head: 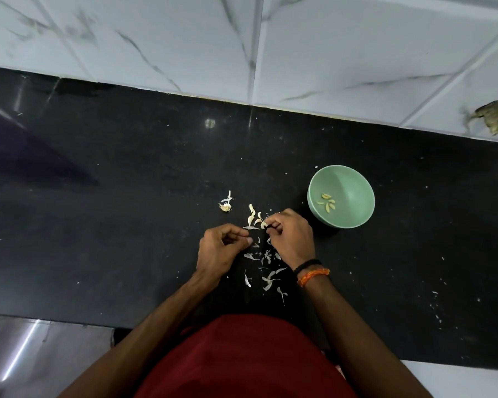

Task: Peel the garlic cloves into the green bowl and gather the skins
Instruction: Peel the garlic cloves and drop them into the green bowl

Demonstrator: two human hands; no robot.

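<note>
Likely home kitchen: black stone counter (127,196), marble-look wall tiles (357,53).

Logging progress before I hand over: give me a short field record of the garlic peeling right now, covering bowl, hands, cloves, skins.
bowl: green bowl on the black counter, right of the hands, a few peeled cloves inside
left hand: fingers curled, pinching a strip of skin
right hand: pinching a clove at its fingertips
unpeeled cloves: small cluster just beyond the hands
skins: scattered between the wrists, not gathered
root stub: left of the cluster
</note>
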